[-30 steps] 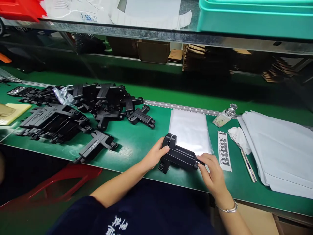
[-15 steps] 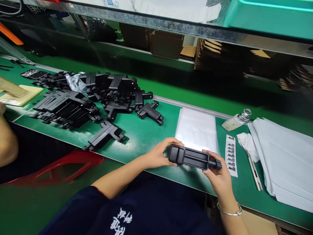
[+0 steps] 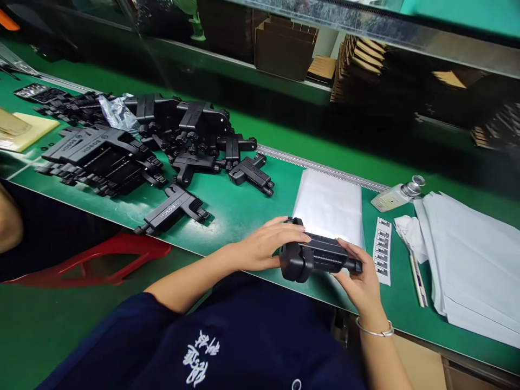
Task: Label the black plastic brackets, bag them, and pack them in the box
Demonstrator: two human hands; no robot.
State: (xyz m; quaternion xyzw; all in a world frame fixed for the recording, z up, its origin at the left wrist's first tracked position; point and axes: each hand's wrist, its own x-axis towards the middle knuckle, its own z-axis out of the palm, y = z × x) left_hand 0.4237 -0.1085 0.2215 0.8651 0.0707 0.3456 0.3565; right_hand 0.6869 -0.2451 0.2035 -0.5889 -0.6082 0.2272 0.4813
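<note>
In the head view, a black plastic bracket (image 3: 325, 253) with a ribbed slot is held between both my hands above the front of the bench. My left hand (image 3: 264, 245) grips its wider, rounded end, fingers over the top. At the narrower knob end, my right hand (image 3: 361, 284) closes around it with thumb below and fingers above. Just behind the bracket lies a stack of clear plastic bags (image 3: 330, 203), partly covered by my hands. A similar bracket marked BOSCH (image 3: 170, 210) rests on the bench to the left.
More black brackets (image 3: 109, 157) are heaped at the left. On the right lie a bottle (image 3: 388, 199), a label strip (image 3: 382, 252), a pen (image 3: 418, 280), a crumpled white cloth (image 3: 410, 233) and white sheets (image 3: 479, 265). Another person's arm (image 3: 8, 219) is at the left edge.
The bracket has been turned in my hands, so its slot now faces lower and its top side shows. My left fingers have moved over its top. The view has shifted slightly.
</note>
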